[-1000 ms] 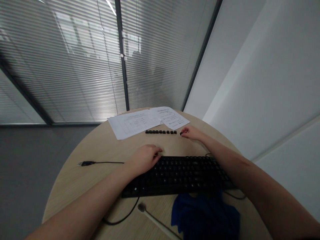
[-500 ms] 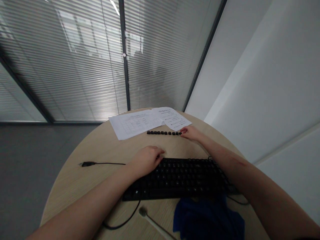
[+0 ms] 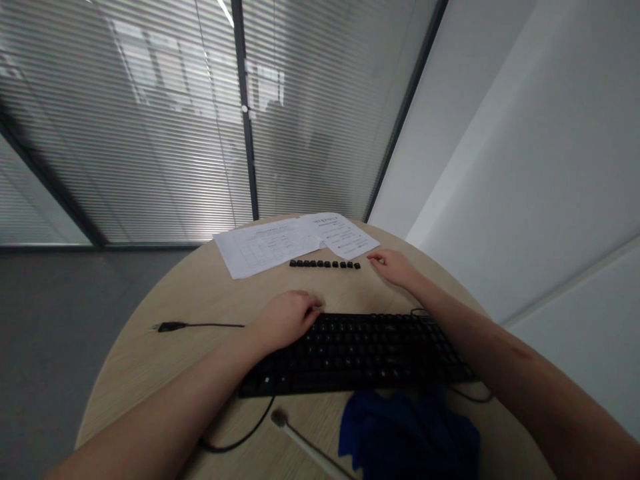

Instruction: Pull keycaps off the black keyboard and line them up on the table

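Keycaps (image 3: 324,265) are lined up just left of the right hand (image 3: 395,267), loosely open and empty; the keyboard (image 3: 365,353), mostly unstripped, is pressed under the flat, ungripping left hand (image 3: 286,320).

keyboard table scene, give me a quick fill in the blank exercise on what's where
1. The left hand rests on the ____ end of the black keyboard.
2. The loose keycaps lie in a single ____ just in front of the white papers.
3. The right hand lies on the table to the ____ of the keycaps.
4. The cloth near the table's near edge is ____ in colour.

Missing words: left; row; right; blue
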Demonstrator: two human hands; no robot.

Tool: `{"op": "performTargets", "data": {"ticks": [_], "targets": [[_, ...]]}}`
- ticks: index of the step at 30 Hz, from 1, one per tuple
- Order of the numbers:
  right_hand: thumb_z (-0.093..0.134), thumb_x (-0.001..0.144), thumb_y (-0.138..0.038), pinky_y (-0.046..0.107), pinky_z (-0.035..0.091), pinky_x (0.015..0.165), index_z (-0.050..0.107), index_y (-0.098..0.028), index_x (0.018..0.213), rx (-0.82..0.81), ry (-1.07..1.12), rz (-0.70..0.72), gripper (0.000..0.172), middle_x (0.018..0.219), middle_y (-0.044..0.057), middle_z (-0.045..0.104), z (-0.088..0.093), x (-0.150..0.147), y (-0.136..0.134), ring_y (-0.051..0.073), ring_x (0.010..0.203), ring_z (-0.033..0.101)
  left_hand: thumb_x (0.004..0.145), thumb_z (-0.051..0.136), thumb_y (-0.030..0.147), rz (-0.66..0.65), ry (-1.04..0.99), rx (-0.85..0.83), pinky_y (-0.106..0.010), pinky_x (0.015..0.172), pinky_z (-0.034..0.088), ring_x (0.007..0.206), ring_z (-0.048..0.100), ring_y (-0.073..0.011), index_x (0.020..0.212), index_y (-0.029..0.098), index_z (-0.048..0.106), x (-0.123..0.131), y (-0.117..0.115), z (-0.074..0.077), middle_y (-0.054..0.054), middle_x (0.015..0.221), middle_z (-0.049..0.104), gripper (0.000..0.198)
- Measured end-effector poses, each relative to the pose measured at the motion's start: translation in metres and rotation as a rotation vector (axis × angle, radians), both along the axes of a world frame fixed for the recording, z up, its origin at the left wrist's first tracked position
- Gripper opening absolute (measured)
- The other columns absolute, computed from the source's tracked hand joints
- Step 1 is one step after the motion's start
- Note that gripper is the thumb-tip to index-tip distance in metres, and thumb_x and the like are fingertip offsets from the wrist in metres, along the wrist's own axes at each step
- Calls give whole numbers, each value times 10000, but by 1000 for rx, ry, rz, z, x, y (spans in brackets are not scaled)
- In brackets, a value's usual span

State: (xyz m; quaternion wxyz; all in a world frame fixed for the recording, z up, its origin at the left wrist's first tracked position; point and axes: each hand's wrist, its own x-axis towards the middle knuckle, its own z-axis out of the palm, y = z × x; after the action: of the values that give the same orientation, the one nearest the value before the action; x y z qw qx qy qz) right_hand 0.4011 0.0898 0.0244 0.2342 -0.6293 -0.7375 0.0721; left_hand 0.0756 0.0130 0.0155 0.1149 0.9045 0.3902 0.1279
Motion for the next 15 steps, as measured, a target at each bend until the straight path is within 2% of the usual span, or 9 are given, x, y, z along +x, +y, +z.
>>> {"op": "performTargets", "data": {"ticks": [2, 4, 8, 10, 12, 15], "targets": [[551, 966, -293, 349, 510, 910, 777, -192, 1022, 9, 6, 2, 253, 1077, 107, 766, 5, -2, -5, 246, 988, 690, 956, 492, 291, 2, 3, 2, -379, 873, 533, 970, 705, -259, 1147, 196, 752, -1, 0, 0, -108, 1072, 773, 336], [449, 1019, -369, 333, 522, 859, 762, -185, 1054, 31, 71, -18, 365, 1002, 100, 756, 11, 1, -20, 231, 934, 692, 959, 491, 296, -12, 7, -6, -382, 873, 530, 967, 704, -261, 1145, 196, 750, -2, -1, 1, -109, 1064, 772, 334], [304, 1026, -609, 319, 521, 769, 754, -198, 1015, 166, 277, -31, 610, 855, 68, 691, 20, 10, -79, 218, 847, 668, 967, 477, 300, -30, 30, -16, -368, 847, 519, 922, 698, -252, 1054, 193, 762, -1, -1, 3, -103, 1008, 770, 316], [264, 1004, -682, 300, 489, 619, 743, -206, 917, 166, 371, -91, 681, 707, 42, 626, 23, 9, -114, 194, 679, 628, 967, 472, 300, -37, 35, -21, -367, 842, 514, 914, 695, -251, 1035, 194, 760, 0, 0, 4, -102, 1005, 766, 314], [256, 991, -708, 284, 424, 486, 691, -211, 819, 103, 496, -142, 683, 577, 15, 565, 25, 2, -141, 164, 510, 552, 973, 465, 308, -56, 33, -28, -370, 846, 510, 924, 692, -252, 1041, 201, 758, 1, 0, 4, -100, 1015, 763, 319], [384, 972, -684, 266, 419, 453, 607, -224, 770, 33, 585, -88, 549, 507, -11, 547, 27, -9, -158, 144, 446, 527, 983, 457, 334, -55, 39, -27, -369, 842, 506, 920, 687, -250, 1053, 207, 757, 1, 0, 4, -94, 1016, 763, 333]]}}
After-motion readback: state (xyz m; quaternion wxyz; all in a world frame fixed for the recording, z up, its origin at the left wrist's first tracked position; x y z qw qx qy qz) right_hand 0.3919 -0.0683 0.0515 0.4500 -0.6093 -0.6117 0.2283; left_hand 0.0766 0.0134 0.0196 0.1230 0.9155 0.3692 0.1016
